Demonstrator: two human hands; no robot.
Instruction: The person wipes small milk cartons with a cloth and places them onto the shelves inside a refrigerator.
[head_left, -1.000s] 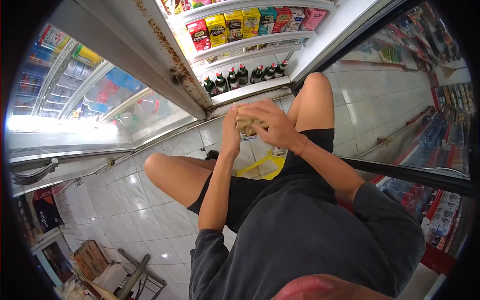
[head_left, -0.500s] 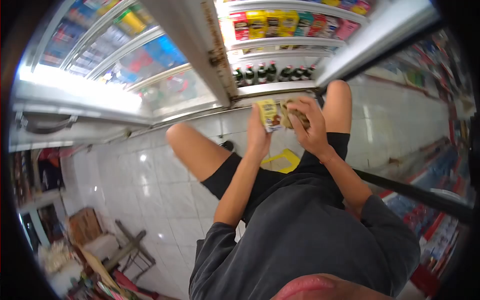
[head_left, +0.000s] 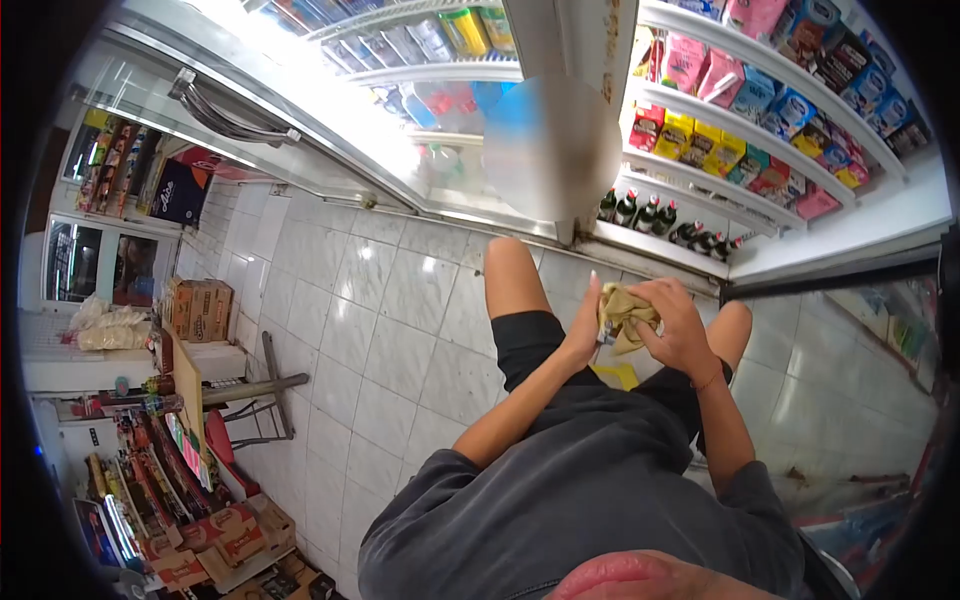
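In front of my lap, my left hand (head_left: 583, 328) is wrapped round a small drink carton (head_left: 606, 328), mostly hidden now behind the cloth and fingers. Its yellow printed face shows in the earlier view. My right hand (head_left: 682, 325) grips a crumpled tan cloth (head_left: 627, 308) and presses it against the carton. Both hands are close together above my thighs, between my spread knees.
An open fridge ahead has shelves of cartons (head_left: 700, 145) and dark bottles (head_left: 655, 215) at the bottom. A glass door (head_left: 850, 330) stands on the right. Yellow plastic (head_left: 617, 376) shows beneath my hands. Boxes (head_left: 200, 310) and a metal frame (head_left: 270, 390) are left.
My view has swung left, so the hands and fridge appear further right. The cloth has moved over the carton, whose yellow face is now covered.
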